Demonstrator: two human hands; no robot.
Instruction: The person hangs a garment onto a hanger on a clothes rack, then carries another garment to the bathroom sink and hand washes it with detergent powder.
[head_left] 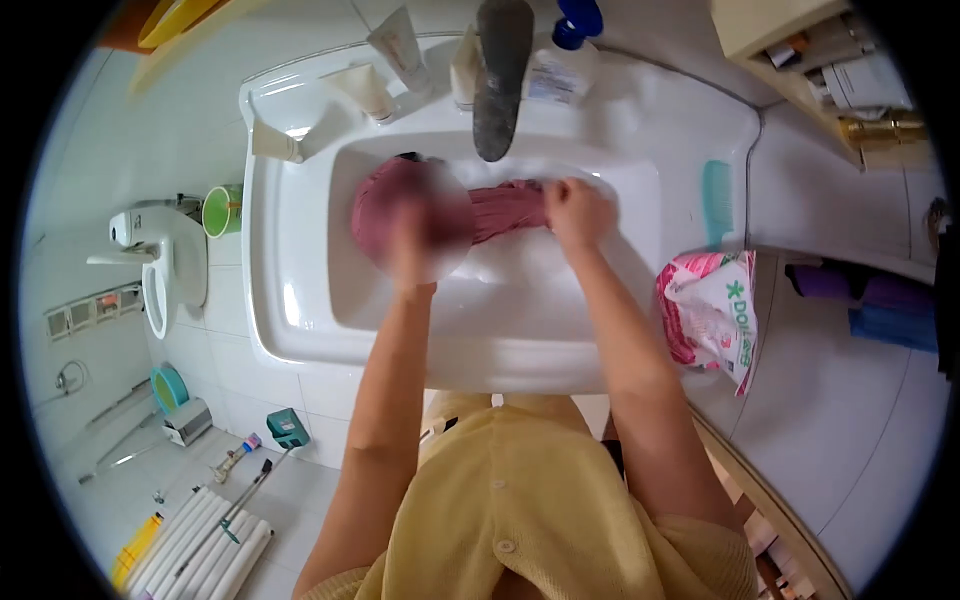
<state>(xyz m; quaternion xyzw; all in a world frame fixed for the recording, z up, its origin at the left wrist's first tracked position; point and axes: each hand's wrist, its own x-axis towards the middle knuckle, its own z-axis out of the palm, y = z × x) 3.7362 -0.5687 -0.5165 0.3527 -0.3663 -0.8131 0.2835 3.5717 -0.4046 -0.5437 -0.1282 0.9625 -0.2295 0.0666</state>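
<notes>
A dark pink cloth (pixel 508 212) lies stretched across the basin of a white sink (pixel 290 345), with suds and water around it. My left hand (pixel 408 232) is on the bunched left part of the cloth, but a blur covers its fingers, so their pose is hidden. At the right end of the cloth, my right hand (pixel 580 210) has its fingers closed on the fabric. The grey faucet (pixel 500 90) reaches over the basin's back edge, between and beyond my hands.
Several tubes (pixel 362 90) and a bottle with a blue cap (pixel 562 70) stand along the sink's back ledge. A teal comb (pixel 717 200) lies on the right rim, near a pink and white bag (pixel 708 310). A green cup (pixel 222 211) is left of the sink.
</notes>
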